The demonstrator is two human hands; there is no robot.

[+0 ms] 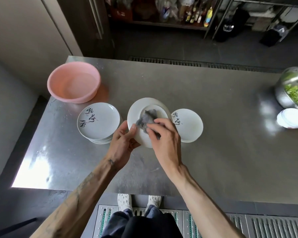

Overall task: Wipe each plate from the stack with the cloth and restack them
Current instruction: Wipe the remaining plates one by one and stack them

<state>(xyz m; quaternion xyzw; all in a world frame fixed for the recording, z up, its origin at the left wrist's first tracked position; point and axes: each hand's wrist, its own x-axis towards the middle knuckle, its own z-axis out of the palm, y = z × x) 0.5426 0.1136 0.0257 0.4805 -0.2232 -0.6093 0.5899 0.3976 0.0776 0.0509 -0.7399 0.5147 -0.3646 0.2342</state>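
Observation:
A white plate (138, 110) is held tilted above the steel table, its underside with the foot ring facing me. My left hand (123, 143) grips its lower left rim. My right hand (163, 134) presses a grey cloth (147, 118) against the plate's underside, fingers curled round the cloth. A stack of white plates with black calligraphy (98, 122) stands to the left. A second, lower stack of the same plates (189, 125) stands to the right, partly hidden behind the held plate.
A pink basin (74, 82) sits at the back left of the steel table (213, 152). At the right edge a metal bowl of green vegetables (292, 90) stands behind small white dishes (292, 117). Shelves with bottles line the far wall.

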